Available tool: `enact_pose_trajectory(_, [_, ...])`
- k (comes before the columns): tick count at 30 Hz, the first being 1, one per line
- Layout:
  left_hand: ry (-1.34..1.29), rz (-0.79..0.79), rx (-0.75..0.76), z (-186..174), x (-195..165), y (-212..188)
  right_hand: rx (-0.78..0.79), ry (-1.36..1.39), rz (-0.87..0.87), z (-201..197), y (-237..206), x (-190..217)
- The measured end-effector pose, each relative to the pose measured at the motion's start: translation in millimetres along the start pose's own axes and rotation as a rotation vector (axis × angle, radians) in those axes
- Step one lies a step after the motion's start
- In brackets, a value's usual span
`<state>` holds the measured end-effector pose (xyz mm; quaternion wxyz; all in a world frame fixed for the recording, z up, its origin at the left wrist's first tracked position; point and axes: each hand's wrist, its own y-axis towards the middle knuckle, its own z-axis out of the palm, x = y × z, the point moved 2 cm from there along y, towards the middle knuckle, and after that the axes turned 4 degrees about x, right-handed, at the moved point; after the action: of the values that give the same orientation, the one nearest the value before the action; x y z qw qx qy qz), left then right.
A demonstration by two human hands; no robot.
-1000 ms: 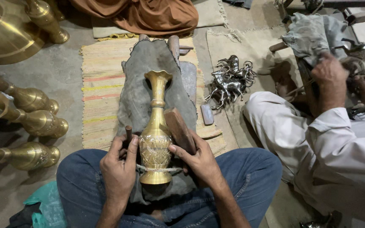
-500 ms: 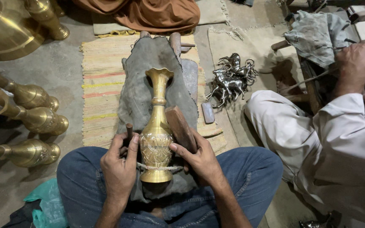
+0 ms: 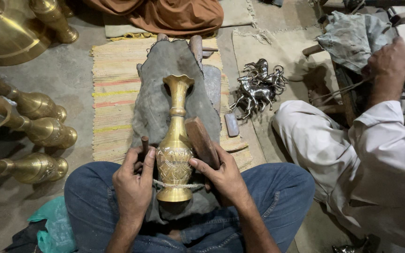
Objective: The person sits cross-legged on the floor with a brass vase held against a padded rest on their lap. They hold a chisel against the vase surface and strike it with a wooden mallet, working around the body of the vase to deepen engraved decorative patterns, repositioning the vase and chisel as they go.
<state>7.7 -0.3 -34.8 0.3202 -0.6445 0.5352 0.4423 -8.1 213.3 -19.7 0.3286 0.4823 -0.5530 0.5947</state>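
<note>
Worked on floor matting, over grey padding [image 3: 165,93]. Brass vase [image 3: 176,140] lay centred, mouth far. Left hand [image 3: 134,180] pinched punch [image 3: 144,143], fingers curled. Right hand [image 3: 223,175] gripped wooden mallet [image 3: 201,140]. Best struck lightly, punch kept upright.

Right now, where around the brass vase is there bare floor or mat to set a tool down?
Free: striped mat left of the grey pad; concrete beyond it. Crowded: brass vases far left, metal horse figures and another person's knee right.
</note>
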Motion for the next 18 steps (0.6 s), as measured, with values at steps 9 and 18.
enact_pose_trajectory(9, [-0.012,0.046,-0.012,-0.4,0.0,-0.1,0.0,-0.004,0.002,0.3,-0.2,1.8])
enact_pose_trajectory(18, [-0.029,0.032,-0.012,0.5,-0.2,0.5,-0.003,0.003,-0.017,-0.3,0.0,-0.2])
